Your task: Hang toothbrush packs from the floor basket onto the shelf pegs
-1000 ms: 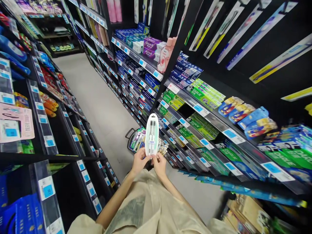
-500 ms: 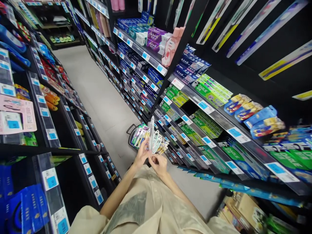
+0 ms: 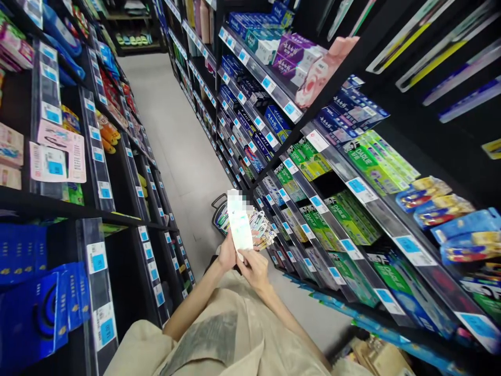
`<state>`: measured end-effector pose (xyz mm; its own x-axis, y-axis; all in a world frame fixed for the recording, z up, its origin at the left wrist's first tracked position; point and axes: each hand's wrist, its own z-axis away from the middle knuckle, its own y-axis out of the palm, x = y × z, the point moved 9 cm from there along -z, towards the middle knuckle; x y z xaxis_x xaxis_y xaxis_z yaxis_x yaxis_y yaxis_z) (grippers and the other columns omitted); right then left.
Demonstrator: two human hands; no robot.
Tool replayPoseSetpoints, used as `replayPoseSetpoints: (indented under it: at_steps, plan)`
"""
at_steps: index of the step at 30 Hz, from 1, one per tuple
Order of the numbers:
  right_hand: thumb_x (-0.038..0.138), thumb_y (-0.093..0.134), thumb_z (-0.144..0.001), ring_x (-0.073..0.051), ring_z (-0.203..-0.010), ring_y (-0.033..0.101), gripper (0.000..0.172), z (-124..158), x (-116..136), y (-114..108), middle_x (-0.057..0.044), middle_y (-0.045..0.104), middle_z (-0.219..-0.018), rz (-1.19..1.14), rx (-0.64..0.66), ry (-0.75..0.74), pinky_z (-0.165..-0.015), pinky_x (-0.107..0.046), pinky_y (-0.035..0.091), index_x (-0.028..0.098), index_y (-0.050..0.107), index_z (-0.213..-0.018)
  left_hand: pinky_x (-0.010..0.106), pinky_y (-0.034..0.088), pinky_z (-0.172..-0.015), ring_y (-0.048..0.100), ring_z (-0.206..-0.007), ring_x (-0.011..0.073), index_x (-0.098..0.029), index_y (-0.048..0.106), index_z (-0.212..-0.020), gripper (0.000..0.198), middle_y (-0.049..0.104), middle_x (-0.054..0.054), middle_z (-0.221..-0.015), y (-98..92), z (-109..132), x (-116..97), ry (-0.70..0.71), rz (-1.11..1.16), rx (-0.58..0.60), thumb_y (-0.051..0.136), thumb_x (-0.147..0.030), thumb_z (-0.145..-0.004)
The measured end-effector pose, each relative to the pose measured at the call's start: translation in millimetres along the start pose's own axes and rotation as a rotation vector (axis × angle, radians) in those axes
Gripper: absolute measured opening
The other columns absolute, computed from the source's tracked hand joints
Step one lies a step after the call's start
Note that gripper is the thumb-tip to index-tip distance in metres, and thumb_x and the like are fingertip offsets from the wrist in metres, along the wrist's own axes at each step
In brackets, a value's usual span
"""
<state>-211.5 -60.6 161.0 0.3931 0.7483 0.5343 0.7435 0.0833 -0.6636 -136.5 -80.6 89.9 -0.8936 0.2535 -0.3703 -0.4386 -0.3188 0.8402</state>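
Note:
A long, narrow, pale toothbrush package (image 3: 240,230) stands nearly upright in front of my body. My left hand (image 3: 227,254) grips its lower left edge, while the fingers of my right hand (image 3: 254,269) pinch the bottom end. Its broad white side faces me, and the print on it is washed out or blurred. Just beyond my hands, a dark basket (image 3: 215,201) is heaped with several packaged toothbrushes (image 3: 264,230). The package hides part of that heap.
To the right, a shelf (image 3: 362,190) carries boxes of toothpaste (image 3: 368,156), with hanging toothbrush packs (image 3: 410,36) above. A shelf unit (image 3: 104,271) with blue packs (image 3: 31,313) runs along my left. Pale aisle floor (image 3: 164,136) stretches ahead between them.
The toothbrush package has turned from a thin, clear profile to its broad white side. Both hands stay on it. My view has shifted slightly, so the shelves appear farther right.

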Motion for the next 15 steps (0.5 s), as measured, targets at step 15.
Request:
replayPoseSetpoints:
  at_steps: [15]
  plan:
    - [0.040,0.065,-0.099,-0.015,-0.068,0.066,0.020,32,-65,3,0.000,0.071,-0.078,-0.130,0.501,0.226,-0.062,-0.023,0.042,0.021,0.072,-0.100,0.027,0.053,-0.076,0.065,-0.079,0.0131,-0.021,0.049,-0.100,0.059,0.063,-0.003,-0.089,-61.4,16,8,0.253,-0.403,-0.469,0.090,-0.049,-0.068]
